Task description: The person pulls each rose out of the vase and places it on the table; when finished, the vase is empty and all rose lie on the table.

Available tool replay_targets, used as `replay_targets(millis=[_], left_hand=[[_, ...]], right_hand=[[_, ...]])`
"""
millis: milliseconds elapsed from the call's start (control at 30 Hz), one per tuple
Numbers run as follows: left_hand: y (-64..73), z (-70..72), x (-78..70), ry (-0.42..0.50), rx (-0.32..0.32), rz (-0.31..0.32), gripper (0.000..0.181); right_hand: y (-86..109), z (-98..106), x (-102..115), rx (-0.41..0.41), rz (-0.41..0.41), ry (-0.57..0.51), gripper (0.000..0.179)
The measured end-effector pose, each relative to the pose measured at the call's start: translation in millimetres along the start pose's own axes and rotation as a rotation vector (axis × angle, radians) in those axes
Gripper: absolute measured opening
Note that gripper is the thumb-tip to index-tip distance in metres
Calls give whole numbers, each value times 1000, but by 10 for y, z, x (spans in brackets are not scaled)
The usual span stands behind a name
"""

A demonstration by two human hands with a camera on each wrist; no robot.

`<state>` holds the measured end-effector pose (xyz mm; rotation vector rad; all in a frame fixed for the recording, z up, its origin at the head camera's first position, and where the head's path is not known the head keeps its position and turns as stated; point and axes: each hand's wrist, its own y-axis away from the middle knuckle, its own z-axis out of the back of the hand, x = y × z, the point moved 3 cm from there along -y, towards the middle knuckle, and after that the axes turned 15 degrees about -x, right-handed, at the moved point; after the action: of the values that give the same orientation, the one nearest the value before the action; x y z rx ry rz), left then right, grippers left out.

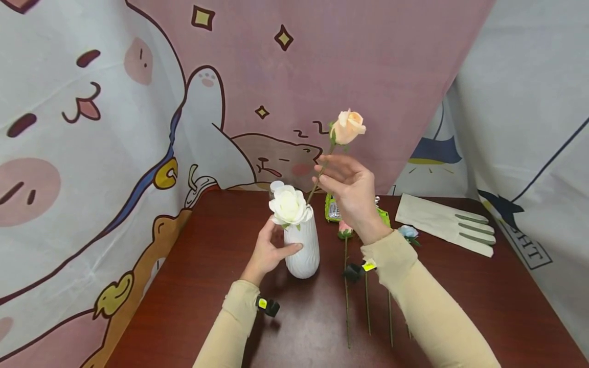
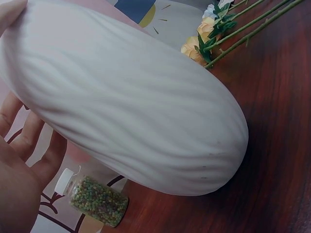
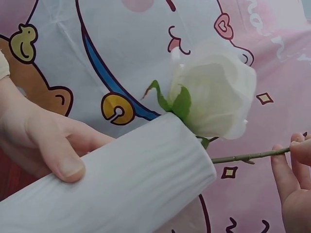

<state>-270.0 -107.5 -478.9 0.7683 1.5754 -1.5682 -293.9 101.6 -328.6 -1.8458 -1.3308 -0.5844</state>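
A white ribbed vase [image 1: 303,253] stands on the table, a white rose [image 1: 289,205] showing at its mouth. My left hand [image 1: 270,249] grips the vase's upper side, thumb across the front. Above and to the right, my right hand [image 1: 352,191] pinches the stem of a peach rose [image 1: 348,128] between thumb and fingers. The bloom is upright over the hand, and the stem slants down to the vase mouth. In the right wrist view this green stem [image 3: 252,156] meets the rim behind the white rose; its lower end is hidden.
Right of the vase lie several long-stemmed flowers, among them a pink rose [image 1: 345,230] and a blue flower [image 1: 408,233], partly under my right forearm. Behind are a green package [image 1: 332,208] and a white glove [image 1: 444,225]. A bottle of green beads [image 2: 99,201] stands behind the vase.
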Motion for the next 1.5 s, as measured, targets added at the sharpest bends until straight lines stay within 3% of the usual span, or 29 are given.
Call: replay_targets(millis=[200,633,1067,1500], left_hand=[[-10,16,57,18,5,-18,79],[-26,11,49,11,1,-31,63],[-20,7,56,39,8,-52,75],[-20,1,80,26,-4,-28,79]], right_hand=[[-46,41,73,6,22,-23,43],[-175,150,311,-86,88,-160,46],[-287,338,520,-165,134,-217,41],[-361,688,754,-263,160,-253,45]])
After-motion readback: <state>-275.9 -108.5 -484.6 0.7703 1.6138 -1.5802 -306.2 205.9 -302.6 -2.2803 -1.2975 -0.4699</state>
